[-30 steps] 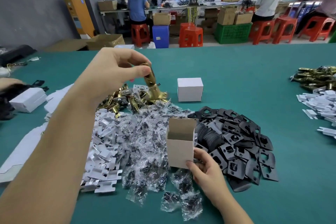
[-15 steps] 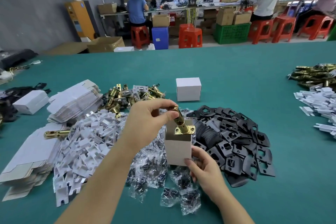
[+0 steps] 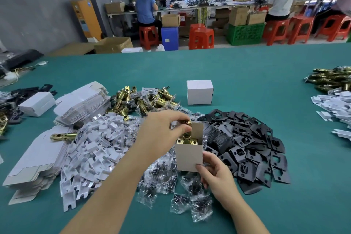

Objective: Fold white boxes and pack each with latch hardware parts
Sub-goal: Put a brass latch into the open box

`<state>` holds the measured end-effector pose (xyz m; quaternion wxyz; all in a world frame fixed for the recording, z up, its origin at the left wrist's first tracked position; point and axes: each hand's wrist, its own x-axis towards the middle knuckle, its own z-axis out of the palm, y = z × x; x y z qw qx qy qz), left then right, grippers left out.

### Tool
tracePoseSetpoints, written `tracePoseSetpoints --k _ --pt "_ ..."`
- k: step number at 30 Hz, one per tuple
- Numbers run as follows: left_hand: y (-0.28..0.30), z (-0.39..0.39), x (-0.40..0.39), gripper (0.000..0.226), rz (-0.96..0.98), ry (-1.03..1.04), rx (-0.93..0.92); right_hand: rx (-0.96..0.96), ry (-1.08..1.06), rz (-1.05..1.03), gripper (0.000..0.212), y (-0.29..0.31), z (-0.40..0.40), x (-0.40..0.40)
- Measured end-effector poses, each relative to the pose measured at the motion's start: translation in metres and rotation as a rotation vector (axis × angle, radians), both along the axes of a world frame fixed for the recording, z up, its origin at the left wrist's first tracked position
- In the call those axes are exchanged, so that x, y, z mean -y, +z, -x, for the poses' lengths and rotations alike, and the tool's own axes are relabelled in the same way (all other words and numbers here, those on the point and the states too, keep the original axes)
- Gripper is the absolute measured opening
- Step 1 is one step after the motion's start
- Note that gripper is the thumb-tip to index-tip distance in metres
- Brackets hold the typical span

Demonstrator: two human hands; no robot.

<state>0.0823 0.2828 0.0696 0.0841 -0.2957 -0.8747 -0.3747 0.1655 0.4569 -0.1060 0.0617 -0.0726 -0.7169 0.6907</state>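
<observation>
Shiny brass latch (image 3: 185, 137), matt cardboard box (image 3: 189, 157)

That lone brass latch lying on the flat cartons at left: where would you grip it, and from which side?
Take the lone brass latch around the middle of its barrel, coming straight down from above. It lies flat and lengthwise on the flat cartons, so the long sides are exposed, while its right end runs in among the white plastic pieces.

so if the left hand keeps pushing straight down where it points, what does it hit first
Probably the box's inside: the left hand pinches the brass latch, already partly in the open top. The right hand holds the box; depth inside is hidden.
</observation>
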Motion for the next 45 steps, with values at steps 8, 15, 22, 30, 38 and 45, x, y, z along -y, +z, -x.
tracePoseSetpoints --k 8,15,22,30,38,45 --pt "-0.006 -0.008 -0.017 0.015 0.329 -0.022 -0.067 -0.012 0.003 0.011 0.040 -0.001 0.001 0.000" --pt "-0.013 -0.004 -0.018 0.023 0.545 -0.022 -0.110 -0.016 0.008 0.000 0.038 -0.003 0.001 -0.001" --pt "-0.015 0.005 -0.016 0.025 0.669 -0.041 -0.133 -0.011 0.005 -0.038 0.040 -0.003 0.001 0.000" --pt "-0.023 0.002 -0.003 0.024 0.494 -0.086 -0.133 -0.016 0.000 -0.020 0.042 0.000 0.000 0.001" --pt "-0.059 -0.008 0.023 0.060 0.091 -0.016 -0.149 -0.051 -0.003 -0.019 0.043 0.003 -0.001 0.002" --pt "-0.128 -0.025 0.016 0.085 -0.266 0.039 0.510 -0.056 -0.016 -0.053 0.042 -0.003 0.000 0.001"
